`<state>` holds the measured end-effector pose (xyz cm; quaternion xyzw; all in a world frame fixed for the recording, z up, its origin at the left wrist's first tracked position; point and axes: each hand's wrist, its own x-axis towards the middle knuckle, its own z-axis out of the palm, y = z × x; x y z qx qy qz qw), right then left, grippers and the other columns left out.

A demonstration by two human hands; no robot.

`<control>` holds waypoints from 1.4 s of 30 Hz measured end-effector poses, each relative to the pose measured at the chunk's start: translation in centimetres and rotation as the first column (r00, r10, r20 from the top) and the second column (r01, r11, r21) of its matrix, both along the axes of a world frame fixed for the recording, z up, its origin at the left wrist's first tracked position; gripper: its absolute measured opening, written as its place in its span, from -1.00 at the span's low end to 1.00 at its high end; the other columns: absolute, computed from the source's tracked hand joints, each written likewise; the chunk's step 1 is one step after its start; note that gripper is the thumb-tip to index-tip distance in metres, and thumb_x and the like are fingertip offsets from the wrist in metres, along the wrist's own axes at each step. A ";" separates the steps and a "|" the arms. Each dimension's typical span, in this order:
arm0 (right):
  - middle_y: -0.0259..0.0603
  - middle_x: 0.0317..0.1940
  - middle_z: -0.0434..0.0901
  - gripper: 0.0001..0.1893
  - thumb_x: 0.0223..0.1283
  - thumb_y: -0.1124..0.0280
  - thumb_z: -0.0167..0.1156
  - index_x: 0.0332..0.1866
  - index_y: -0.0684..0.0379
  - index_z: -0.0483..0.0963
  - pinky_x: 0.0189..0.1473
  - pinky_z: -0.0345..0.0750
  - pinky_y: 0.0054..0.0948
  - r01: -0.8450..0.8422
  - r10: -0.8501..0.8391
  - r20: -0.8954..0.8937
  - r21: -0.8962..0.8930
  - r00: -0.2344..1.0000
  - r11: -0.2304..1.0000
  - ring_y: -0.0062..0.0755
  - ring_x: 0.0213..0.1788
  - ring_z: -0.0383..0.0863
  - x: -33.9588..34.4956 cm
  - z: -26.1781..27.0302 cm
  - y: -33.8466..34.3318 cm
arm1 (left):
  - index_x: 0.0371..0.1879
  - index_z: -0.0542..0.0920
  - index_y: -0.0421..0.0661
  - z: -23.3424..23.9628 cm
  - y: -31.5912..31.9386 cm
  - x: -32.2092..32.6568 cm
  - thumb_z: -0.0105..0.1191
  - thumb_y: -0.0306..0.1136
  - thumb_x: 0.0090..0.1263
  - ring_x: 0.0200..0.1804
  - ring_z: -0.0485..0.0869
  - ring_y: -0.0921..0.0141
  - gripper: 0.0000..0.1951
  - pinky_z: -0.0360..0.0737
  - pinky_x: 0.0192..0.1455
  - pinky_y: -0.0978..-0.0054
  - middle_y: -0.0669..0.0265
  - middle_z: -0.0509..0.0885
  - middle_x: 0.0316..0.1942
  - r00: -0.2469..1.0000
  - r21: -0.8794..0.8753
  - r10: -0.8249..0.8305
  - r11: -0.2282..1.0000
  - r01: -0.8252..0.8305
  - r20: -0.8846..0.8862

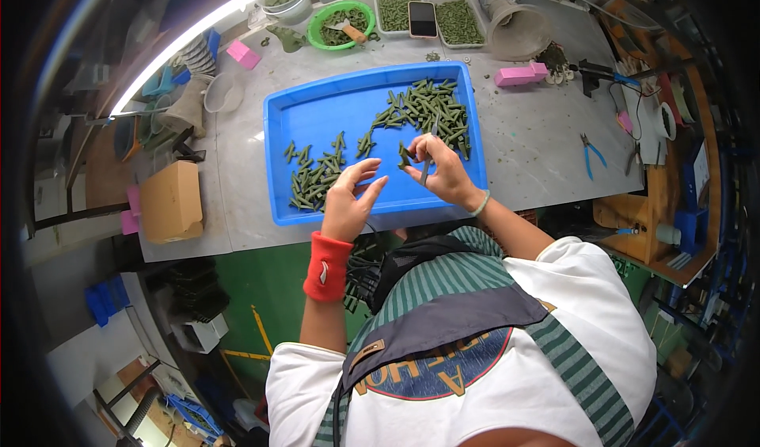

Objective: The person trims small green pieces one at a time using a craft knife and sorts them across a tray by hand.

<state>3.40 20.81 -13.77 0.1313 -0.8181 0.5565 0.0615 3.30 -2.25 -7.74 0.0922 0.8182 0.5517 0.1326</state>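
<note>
In a blue plastic tray (332, 114) lie two heaps of small dark-green branched parts. One heap (427, 108) fills the far right; the other heap (314, 177) is at the left, with a small cluster (366, 144) between them. My right hand (442, 171) pinches a green part (404, 157) between thumb and fingers. It also holds a slim metal hand tool (434, 127), apparently a knife, whose ends show above and below the fingers. My left hand (350, 200) is over the tray's near edge beside the left heap, fingers apart, with nothing visible in it.
Behind the tray stand a green bowl (369, 14) with a wooden-handled scraper (352, 33), bins of green parts (460, 22) and a phone (423, 19). Pink blocks (515, 76), blue-handled pliers (588, 156), a cardboard box (172, 203) and a duct funnel (519, 34) surround it.
</note>
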 end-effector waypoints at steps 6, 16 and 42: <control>-0.09 0.00 0.62 -0.59 0.12 0.57 0.52 -0.15 0.14 0.35 0.03 0.68 -0.25 0.020 -0.051 -0.327 -0.098 0.944 0.995 -0.10 0.03 0.72 0.3 6.7 -1.2 | -0.02 0.71 -0.23 3.7 3.5 0.4 0.35 -0.61 0.39 -0.06 0.79 0.45 -0.79 0.73 0.06 0.51 0.26 0.79 -0.07 0.984 0.323 0.171 0.935 -0.144 -0.055; -0.02 -0.02 0.66 -0.65 0.18 0.70 0.44 -0.15 0.15 0.38 0.06 0.74 -0.26 -0.024 -0.030 -0.415 -0.124 0.909 0.992 -0.12 0.10 0.78 0.1 9.2 -1.3 | -0.12 0.72 -0.28 6.7 3.4 0.6 0.34 -0.71 0.33 -0.06 0.78 0.41 -0.82 0.77 0.00 0.50 0.18 0.77 -0.06 0.817 0.086 0.146 0.989 -0.118 -0.558; 0.07 -0.22 0.67 -0.65 0.24 0.29 0.48 -0.15 0.20 0.42 -0.12 0.63 0.07 0.102 -0.313 0.271 0.586 0.910 0.804 0.25 -0.14 0.70 -2.5 -10.0 6.9 | 0.32 0.58 -0.09 -3.1 -6.4 -1.2 0.33 -0.44 0.35 0.32 0.53 0.12 -0.48 0.43 0.42 0.18 0.14 0.62 0.24 0.886 -0.361 0.236 0.848 -0.388 -0.398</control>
